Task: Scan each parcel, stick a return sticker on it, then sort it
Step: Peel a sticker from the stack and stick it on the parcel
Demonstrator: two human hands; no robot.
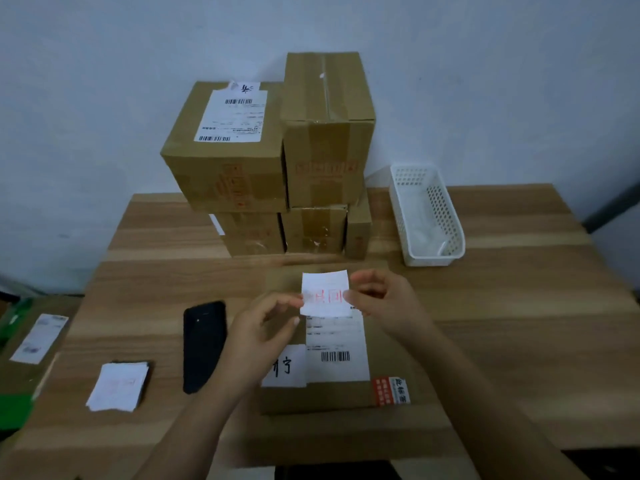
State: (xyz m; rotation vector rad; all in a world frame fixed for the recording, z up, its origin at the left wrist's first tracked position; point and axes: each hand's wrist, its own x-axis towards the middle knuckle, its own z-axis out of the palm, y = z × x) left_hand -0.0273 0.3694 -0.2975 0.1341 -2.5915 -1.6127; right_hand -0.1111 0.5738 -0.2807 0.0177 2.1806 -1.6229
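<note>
Wooden bench (519, 306), boxes (270, 161) stacked at the back, white basket (440, 209) beside them, phone (204, 344) and sticker pile (117, 388) lay left of the parcel (318, 396), left grip (263, 327) and right grip (384, 299) pinched a sticker (323, 294) above it

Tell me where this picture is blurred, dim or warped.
Head view: dim, bluish light; left hand, right hand and the return sticker they pinch are motion-blurred; the table edges bow from the wide lens; the far label reads sharper.
</note>
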